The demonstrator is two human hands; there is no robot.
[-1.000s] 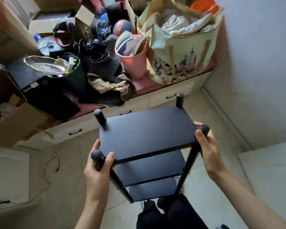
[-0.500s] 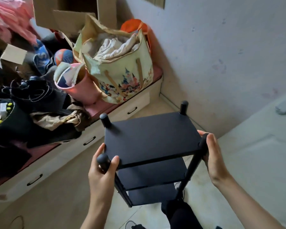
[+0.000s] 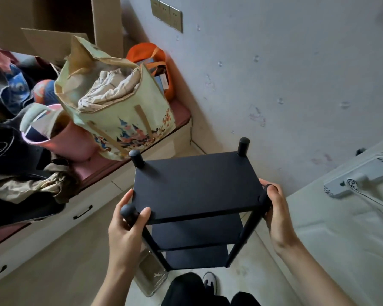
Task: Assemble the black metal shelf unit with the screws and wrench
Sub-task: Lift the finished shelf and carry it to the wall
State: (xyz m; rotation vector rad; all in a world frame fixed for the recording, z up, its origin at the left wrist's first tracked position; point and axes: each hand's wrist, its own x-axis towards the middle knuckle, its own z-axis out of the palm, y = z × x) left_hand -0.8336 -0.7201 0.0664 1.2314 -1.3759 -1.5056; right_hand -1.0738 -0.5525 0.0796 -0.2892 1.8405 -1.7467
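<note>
The black metal shelf unit (image 3: 197, 184) stands upright in front of me with three tiers and four round posts. My left hand (image 3: 125, 230) grips the near left post just below its cap. My right hand (image 3: 276, 214) grips the near right post at the top shelf's corner. Both far posts stick up free above the top shelf. No screws or wrench are visible.
A low bench with drawers (image 3: 82, 214) runs along the left, piled with a printed tote bag (image 3: 124, 115), a pink bag (image 3: 60, 138), clothes and cardboard boxes. A grey wall (image 3: 274, 74) is close behind the shelf. A white door with a handle (image 3: 360, 175) is at right. A clear plastic bag (image 3: 150, 277) lies on the floor.
The shelf has been carried to the right, away from the bench and toward the wall corner and door. Both hands keep their grip on the near posts.
</note>
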